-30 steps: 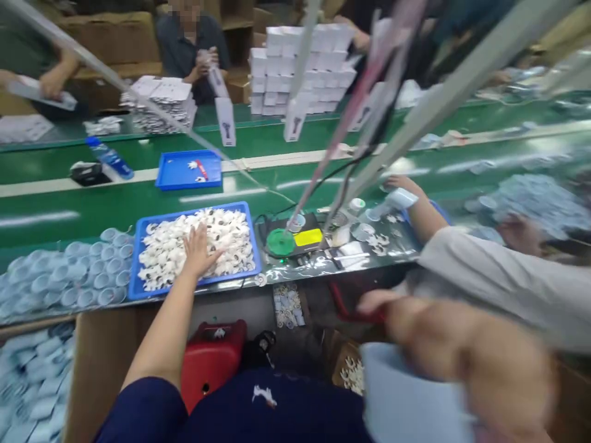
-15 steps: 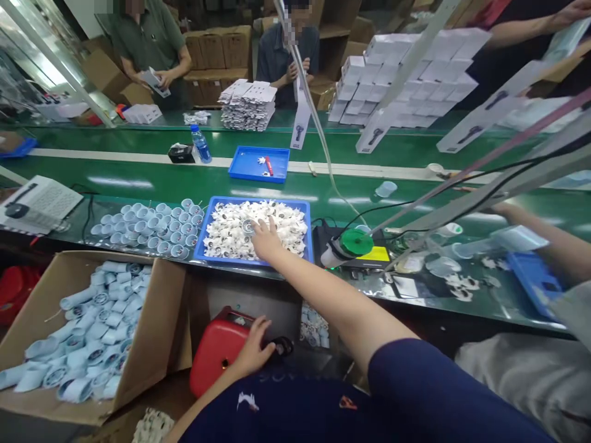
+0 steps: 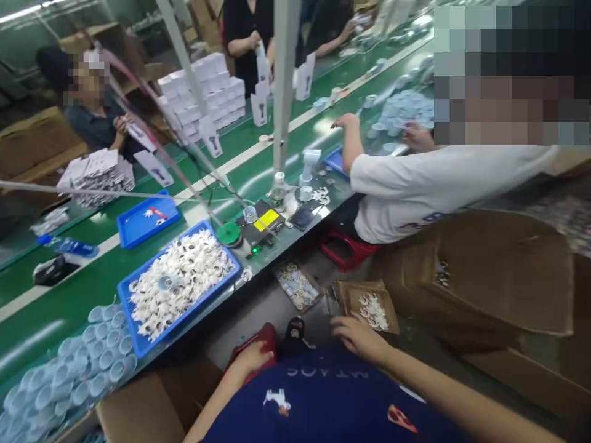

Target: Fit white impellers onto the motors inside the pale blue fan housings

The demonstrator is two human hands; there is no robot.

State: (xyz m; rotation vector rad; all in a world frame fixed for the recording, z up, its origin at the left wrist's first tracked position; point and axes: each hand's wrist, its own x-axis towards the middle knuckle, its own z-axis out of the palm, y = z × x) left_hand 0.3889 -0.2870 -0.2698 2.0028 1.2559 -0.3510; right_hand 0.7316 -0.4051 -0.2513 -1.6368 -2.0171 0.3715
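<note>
My left hand (image 3: pixel 252 358) is low in front of me, its fingers curled over the edge of a red stool (image 3: pixel 263 337). My right hand (image 3: pixel 354 335) hangs open with fingers stretched out, just in front of a small cardboard box (image 3: pixel 386 320) that holds white plastic parts. A black object (image 3: pixel 295 329) sits between the two hands. On the bench to the left lies a blue tray (image 3: pixel 138 341) heaped with white parts (image 3: pixel 180 283), out of reach of either hand.
Pale blue cups (image 3: pixel 92 357) crowd the bench left of the tray. A device with a yellow label (image 3: pixel 264 220) and a green disc (image 3: pixel 228 234) sits to the tray's right. A person in a white shirt (image 3: pixel 438 178) works beside me. A large cardboard box (image 3: pixel 498 271) stands at right.
My right hand has left the blue tray and dropped down near the small cardboard box. My view has swung to the right. My left hand stays on the red stool.
</note>
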